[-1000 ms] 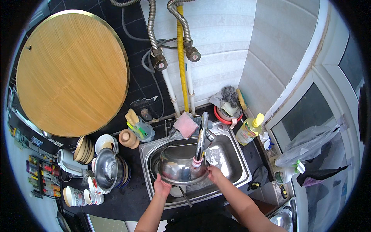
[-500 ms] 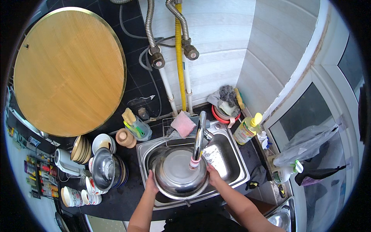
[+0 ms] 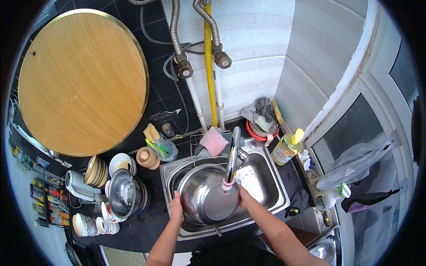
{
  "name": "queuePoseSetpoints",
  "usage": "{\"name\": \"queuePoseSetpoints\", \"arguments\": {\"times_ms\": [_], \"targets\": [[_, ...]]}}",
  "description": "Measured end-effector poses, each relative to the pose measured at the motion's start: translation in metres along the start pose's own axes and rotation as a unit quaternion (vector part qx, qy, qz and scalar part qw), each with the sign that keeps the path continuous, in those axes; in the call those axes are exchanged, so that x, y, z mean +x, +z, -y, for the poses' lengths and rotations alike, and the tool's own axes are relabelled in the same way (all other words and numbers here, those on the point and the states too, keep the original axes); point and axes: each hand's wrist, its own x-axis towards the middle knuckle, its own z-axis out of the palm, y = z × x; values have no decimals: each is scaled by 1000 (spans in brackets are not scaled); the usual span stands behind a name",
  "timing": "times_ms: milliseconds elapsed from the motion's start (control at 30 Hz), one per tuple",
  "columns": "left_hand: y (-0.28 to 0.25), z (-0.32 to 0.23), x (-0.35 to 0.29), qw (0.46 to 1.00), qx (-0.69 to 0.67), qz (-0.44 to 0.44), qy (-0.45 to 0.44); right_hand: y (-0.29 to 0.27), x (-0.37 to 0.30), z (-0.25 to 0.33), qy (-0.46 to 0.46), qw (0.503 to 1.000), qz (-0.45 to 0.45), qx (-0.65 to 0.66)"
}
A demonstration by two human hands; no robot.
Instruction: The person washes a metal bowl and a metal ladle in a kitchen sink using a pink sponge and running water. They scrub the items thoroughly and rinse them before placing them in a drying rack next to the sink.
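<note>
A shiny stainless steel basin (image 3: 195,188) is over the left bowl of the double sink (image 3: 279,206), under the faucet (image 3: 232,155). It tilts, with its round flat bottom toward the right. My left hand (image 3: 176,208) lies against the basin's left edge. On the opposite side my right hand (image 3: 243,197) grips the edge, its fingers partly hidden behind the basin. The faucet's pink-and-white tip (image 3: 226,185) hangs in front of the basin's bottom. Whether water runs is hard to tell.
A pink cloth (image 3: 214,142) lies on a wire rack behind the sink. A yellow-capped soap bottle (image 3: 287,147) stands to the right, near a red bowl (image 3: 254,133) of scrubbers. Leftward are a metal bowl (image 3: 123,193), stacked bowls (image 3: 96,170) and a large round wooden board (image 3: 84,82).
The basin has tipped, so its flat bottom has shifted right and down. My left hand has moved up slightly along the edge. The whole view has shifted a little.
</note>
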Motion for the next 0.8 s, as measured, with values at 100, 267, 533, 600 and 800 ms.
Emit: {"name": "queuePoseSetpoints", "arguments": {"times_ms": [100, 267, 533, 600, 800], "targets": [[4, 9, -4, 999, 34, 6, -29, -13, 11, 11, 3, 1000, 4, -22], [26, 12, -26, 1000, 20, 9, -22, -17, 0, 26, -65, 995, -66, -49], [46, 46, -35, 988, 121, 88, 27, -14, 10, 28, -470, 817, -98, -319], [62, 39, -48, 989, 93, 117, 18, 16, -32, 37, -528, 696, -98, -477], [82, 45, -45, 991, 61, 115, -39, 63, -91, 12, -625, 398, 1, -671]]}}
